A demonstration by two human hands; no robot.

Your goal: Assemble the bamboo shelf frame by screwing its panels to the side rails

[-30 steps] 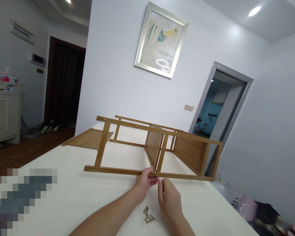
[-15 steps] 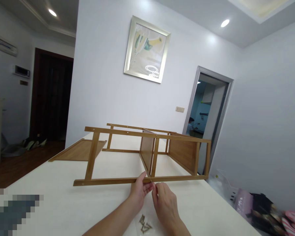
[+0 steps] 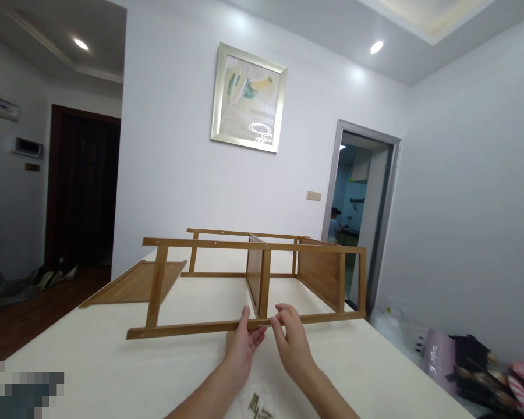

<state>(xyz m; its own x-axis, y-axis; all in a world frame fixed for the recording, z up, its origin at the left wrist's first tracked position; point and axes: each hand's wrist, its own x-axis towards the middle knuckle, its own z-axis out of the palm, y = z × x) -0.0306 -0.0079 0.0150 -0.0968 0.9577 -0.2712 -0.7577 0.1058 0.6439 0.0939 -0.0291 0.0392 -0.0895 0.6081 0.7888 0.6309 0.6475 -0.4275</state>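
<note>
A wooden shelf frame point(image 3: 192, 330) lies on its side on the white table. My left hand point(image 3: 241, 348) grips its near rail by the middle joint, thumb up against the wood and fingers curled below. Just right of it, my right hand point(image 3: 291, 333) is closed in a pinch at the same joint, beside the rail. A thin, light sliver shows near its fingertips, too small to name. The middle shelf panel point(image 3: 254, 273) stands upright between the rails. Several brass-coloured screws point(image 3: 255, 402) lie on clear plastic below my hands.
A loose wooden panel point(image 3: 128, 285) lies on the table point(image 3: 91, 355) at the left. Another panel point(image 3: 318, 276) sits in the frame's right end. Bags and a purple bundle point(image 3: 439, 355) are beyond the table's right edge. A person point(image 3: 333, 224) is visible through the doorway.
My right hand has turned, and its fingers have lifted over the rail's edge. My left hand stays at the joint, thumb more upright. The camera view has shifted and tilted slightly.
</note>
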